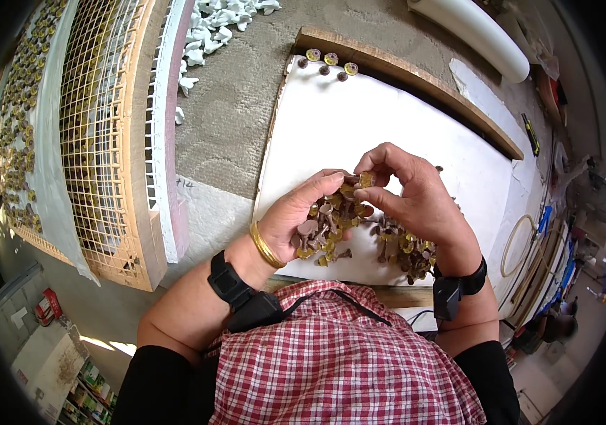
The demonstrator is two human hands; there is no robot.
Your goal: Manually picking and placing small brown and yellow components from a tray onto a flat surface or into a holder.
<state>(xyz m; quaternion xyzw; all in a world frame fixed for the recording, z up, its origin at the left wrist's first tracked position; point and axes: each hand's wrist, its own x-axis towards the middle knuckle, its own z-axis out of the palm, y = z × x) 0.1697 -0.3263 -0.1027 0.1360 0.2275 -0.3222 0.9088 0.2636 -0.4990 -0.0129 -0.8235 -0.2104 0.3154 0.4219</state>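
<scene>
1. Head view: three studs (330,58) sit set out in a row beside the bar (402,88); many remain loose, a bunch (321,225) in the left hand (292,212) and a pile (416,256) on the board (388,120), so little looks done.
2. The held stud (367,180) is above the board, between both hands, long axis roughly left-right, yellow end pointing right.
3. Right hand (422,197): thumb and forefinger pinch that end; the left fingers curl around the bunch.
</scene>
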